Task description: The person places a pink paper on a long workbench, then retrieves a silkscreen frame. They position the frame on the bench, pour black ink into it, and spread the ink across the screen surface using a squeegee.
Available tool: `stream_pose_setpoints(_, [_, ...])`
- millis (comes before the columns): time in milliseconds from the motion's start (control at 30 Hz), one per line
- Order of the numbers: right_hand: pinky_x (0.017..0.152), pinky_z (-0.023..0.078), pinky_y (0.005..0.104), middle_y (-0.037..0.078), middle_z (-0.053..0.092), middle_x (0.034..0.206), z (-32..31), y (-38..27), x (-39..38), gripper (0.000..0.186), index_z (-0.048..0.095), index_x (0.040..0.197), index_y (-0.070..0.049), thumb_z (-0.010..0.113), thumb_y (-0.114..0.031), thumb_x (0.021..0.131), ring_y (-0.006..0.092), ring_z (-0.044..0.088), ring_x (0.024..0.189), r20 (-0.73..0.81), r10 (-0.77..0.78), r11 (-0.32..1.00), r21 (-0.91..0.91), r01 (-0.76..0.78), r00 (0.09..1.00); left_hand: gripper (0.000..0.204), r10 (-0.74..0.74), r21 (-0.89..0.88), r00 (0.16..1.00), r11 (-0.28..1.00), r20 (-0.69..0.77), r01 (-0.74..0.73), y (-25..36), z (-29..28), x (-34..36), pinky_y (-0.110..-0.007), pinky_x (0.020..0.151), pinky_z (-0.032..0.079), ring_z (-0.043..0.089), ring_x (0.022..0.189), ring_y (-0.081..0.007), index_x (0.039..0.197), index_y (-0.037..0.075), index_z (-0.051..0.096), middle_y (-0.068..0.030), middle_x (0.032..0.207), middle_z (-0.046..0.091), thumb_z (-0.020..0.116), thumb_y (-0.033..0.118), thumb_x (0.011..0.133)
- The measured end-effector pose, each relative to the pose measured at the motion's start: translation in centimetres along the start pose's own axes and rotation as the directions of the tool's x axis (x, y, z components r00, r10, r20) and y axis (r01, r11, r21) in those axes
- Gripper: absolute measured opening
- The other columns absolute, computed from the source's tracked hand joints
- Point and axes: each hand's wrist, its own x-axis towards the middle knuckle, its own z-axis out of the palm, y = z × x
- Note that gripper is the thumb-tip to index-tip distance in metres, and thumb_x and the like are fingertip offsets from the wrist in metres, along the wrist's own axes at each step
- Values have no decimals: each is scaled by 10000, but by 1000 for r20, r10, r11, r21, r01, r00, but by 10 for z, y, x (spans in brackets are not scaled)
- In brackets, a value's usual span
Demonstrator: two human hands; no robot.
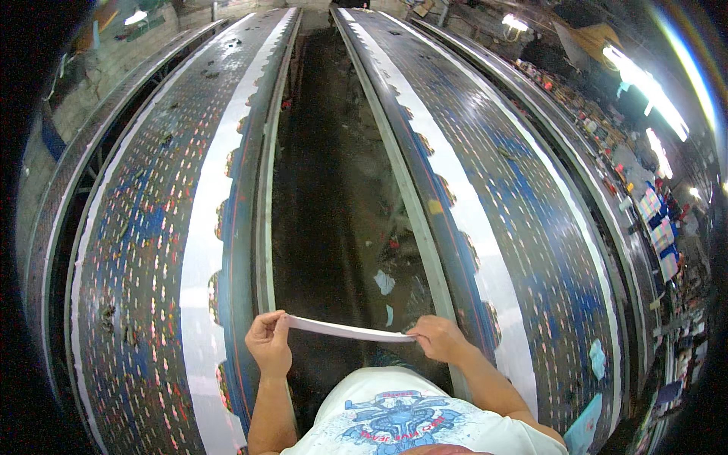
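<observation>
"Holding what?"
"A thin white strip (pixel 349 328), over the dark floor (pixel 326 189). The left hand (pixel 269 343) has fingers pinched on its left end, and the right hand (pixel 441 338) has fingers pinched on its right end."
"What is beside the strip?"
"One long worktop (pixel 241 288) to its left, and one worktop (pixel 456 265) to its right. A pale scrap (pixel 384 283) lies on the floor past it."
</observation>
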Motion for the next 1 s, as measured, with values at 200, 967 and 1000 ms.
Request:
stream_pose_setpoints(200, [826, 610, 489, 169, 772, 941, -5, 76, 104, 113, 817, 983, -23, 733, -34, 909, 389, 753, 917, 54, 24, 1000, 6, -24, 998, 79, -62, -40, 998, 997, -2, 62, -34, 46, 109, -252, 833, 565, 705, 886, -90, 1073, -15, 771, -36, 995, 774, 800, -30, 1002])
stream_pose_setpoints(967, [874, 602, 463, 94, 741, 947, -58, 348, 723, 98, 794, 964, -103, 711, -132, 919, 321, 748, 941, 75, -423, 896, -111, 429, 903, 60, 21, 56, 975, 998, -221, -8, -136, 205, 596, -260, 846, 550, 684, 882, -78, 1029, 15, 756, -20, 973, 761, 769, -39, 1005])
stream_pose_setpoints(1000, [877, 602, 466, 97, 741, 948, -58, 361, 750, 101, 794, 964, -105, 706, -133, 922, 324, 748, 944, 89, -418, 894, -138, 427, 904, 57, 43, 70, 973, 997, -225, -28, -146, 210, 626, -255, 840, 542, 674, 876, -72, 1028, 17, 756, -13, 969, 756, 773, -33, 1006])
